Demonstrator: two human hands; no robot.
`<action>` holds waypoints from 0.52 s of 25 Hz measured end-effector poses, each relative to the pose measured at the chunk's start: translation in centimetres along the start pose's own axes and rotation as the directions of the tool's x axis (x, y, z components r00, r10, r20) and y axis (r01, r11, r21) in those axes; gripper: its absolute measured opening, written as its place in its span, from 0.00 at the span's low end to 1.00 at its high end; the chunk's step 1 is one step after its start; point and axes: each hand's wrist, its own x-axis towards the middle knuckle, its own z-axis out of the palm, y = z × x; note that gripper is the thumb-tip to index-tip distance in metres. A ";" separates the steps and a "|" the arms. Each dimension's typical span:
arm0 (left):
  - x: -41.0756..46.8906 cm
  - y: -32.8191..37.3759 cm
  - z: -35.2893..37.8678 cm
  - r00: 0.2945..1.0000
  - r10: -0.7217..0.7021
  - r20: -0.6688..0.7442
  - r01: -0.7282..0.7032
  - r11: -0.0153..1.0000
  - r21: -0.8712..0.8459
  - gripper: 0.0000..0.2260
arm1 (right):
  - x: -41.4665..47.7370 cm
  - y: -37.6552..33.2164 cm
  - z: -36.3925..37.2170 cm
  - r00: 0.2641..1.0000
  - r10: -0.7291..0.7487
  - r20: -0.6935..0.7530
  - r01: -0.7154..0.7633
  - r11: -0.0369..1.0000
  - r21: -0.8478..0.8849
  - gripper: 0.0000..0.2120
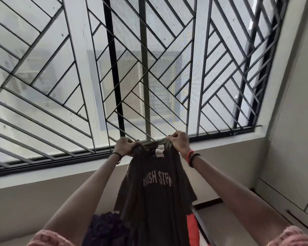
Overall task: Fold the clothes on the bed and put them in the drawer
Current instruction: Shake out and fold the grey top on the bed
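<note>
Both left hand (pixel 125 146) and right hand (pixel 179 142) grip the T-shirt's (pixel 155 196) shoulders, apparently.

Place: most likely a bedroom in a home.
Window: a wide window grille (pixel 149 68) spans 10 to 1 o'clock, with black slanted bars, insect mesh behind them and a white sill (pixel 220 144) below.
Outside: a neighbouring building (pixel 164 82) shows hazily through the mesh at 12 o'clock.
Storage: pale built-in cupboard doors (pixel 292 139) with a slim black handle (pixel 299 220) at 3 to 4 o'clock.
Laundry: a dark T-shirt (pixel 155 201) is held up at 6 o'clock, with a dark purple garment (pixel 105 228) and an orange-red garment (pixel 192 228) heaped beneath.
</note>
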 end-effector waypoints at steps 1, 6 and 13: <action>0.1 0.6 0.8 1.000 0.006 0.031 -0.005 0.998 -0.056 0.17 | -0.2 -0.1 0.9 1.000 0.003 0.005 -0.003 1.000 0.022 0.10; 0.0 2.9 2.6 0.981 0.037 0.188 0.026 0.946 -0.322 0.13 | -0.6 -0.6 4.1 0.998 -0.016 0.060 0.008 0.990 0.140 0.10; -0.1 3.6 2.8 0.973 0.014 0.232 0.091 0.897 -0.434 0.07 | 0.0 -0.5 5.2 0.986 0.004 0.167 -0.061 0.938 0.341 0.07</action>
